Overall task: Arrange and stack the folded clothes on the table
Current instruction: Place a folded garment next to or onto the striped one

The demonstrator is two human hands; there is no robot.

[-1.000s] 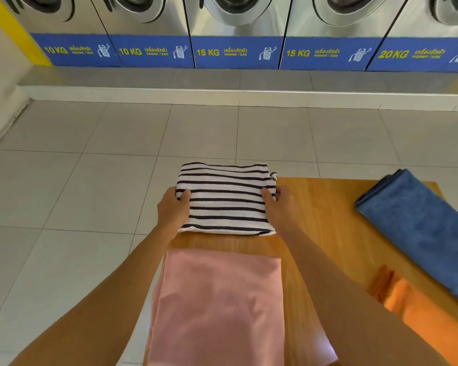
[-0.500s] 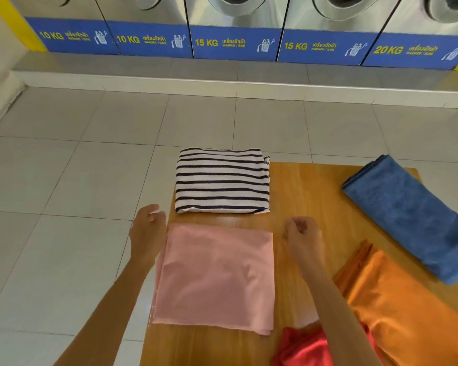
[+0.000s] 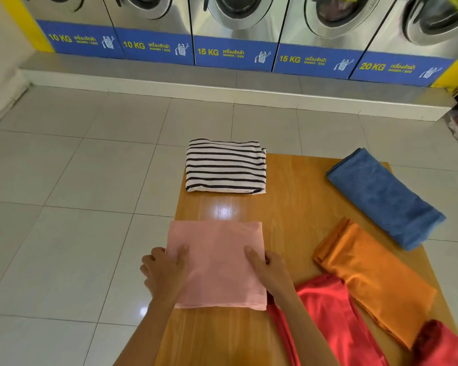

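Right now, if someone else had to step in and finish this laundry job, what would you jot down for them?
Left hand: gripping the left edge of the folded pink cloth, thumb on top.
Right hand: gripping its right edge the same way.
On the wooden table: striped shirt folded at the far left corner; blue towel folded at the far right; orange cloth folded on the right; red cloth at the near edge, looking loose rather than neatly folded.
Done: four pieces folded, each lying apart.
Left: nothing is stacked yet. Probably set the pink cloth on the striped shirt, then add the rest.
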